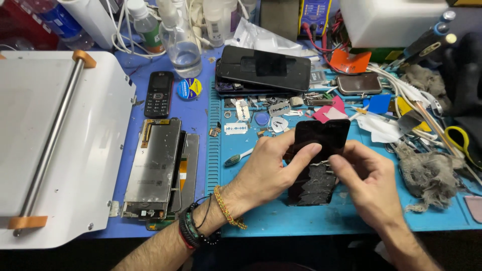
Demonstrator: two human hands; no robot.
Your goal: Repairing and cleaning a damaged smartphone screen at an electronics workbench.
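My left hand (273, 168) grips a dark phone screen panel (321, 138) from its left edge, thumb and fingers across the glass. My right hand (364, 175) pinches at the panel's middle, where a thin pale strip shows between fingers and thumb. The panel's lower part (316, 188) looks cracked and rough. Both hands hover over a blue work mat (281, 216). Beaded bracelets circle my left wrist.
A white machine with a metal roller (55, 130) sits left. Metal display backplates (153, 168), a small black keypad phone (158, 94), a toothbrush (238, 158), razor blades (236, 129), a dark phone stack (263, 68), bottles (183, 45), grey rags (427, 173) and tools lie around.
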